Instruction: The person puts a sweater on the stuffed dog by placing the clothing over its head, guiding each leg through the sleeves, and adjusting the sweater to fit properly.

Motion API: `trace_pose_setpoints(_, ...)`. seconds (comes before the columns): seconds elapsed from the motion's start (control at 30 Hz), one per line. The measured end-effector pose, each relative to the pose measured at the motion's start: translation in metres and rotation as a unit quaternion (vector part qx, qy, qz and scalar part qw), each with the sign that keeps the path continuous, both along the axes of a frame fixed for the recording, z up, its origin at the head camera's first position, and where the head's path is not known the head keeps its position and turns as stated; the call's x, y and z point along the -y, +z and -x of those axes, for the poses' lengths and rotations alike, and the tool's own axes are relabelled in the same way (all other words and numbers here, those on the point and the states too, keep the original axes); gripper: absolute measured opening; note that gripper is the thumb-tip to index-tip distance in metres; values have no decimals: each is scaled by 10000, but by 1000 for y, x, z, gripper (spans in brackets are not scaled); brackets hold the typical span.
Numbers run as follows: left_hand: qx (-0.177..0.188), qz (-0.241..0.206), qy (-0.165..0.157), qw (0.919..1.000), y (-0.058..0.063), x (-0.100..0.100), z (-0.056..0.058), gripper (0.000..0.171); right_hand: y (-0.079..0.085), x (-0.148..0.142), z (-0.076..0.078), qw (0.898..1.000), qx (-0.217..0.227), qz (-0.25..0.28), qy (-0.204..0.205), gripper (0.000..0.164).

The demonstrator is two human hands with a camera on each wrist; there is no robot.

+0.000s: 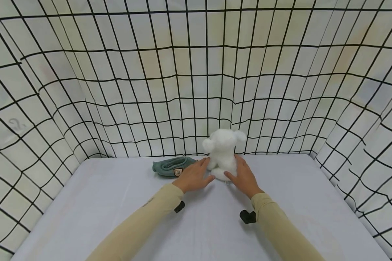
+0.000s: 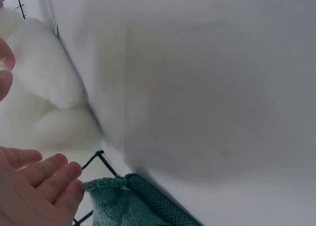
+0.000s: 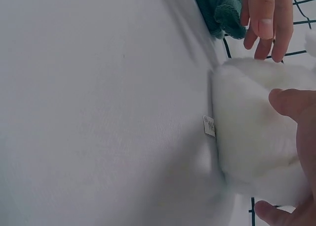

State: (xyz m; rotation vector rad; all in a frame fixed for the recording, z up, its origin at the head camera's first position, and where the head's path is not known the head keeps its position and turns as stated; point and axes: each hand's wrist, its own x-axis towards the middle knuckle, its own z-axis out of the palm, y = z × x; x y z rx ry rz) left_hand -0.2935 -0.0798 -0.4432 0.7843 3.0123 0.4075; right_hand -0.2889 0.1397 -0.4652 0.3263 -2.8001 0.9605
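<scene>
"Where is the white plush toy (image 1: 223,154)?"

"Sitting upright near the far edge of the table (image 1: 117,203), between the two hands. Its round ears stick out to either side, and a small white tag (image 3: 209,126) shows at its base in the right wrist view."

"And the left hand (image 1: 193,176)?"

"Beside the toy's left side, fingers extended and slightly spread, with nothing gripped. I cannot tell whether the fingertips touch the fur."

"What about the right hand (image 1: 245,177)?"

"It's against the right side, fingers fairly straight and spread well away from the thumb, which rests on the fur. It isn't clenched around the toy."

"Anything next to them?"

"A folded teal knit cloth (image 1: 166,166) with a small patch (image 1: 178,172) on it, just left of the toy and partly behind the left hand. Behind everything rises black grid netting (image 1: 183,47) over a pale backing. The person's sleeves (image 1: 143,217) are beige, and a black wrist device (image 1: 248,216) shows by the right cuff."
</scene>
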Motion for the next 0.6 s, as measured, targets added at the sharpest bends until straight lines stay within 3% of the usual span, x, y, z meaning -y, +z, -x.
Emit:
trace_pose_setpoints(0.17, 111, -40, 18, 9999, -1, -4, 3, 77, -3, 6, 3, 9995, 159, 108, -231, 85)
trace_pose_setpoints(0.6, 371, -301, -36, 9989, -2, -12, 3, 81, -6, 16, 8, 9968, 79, 533, -595, 86)
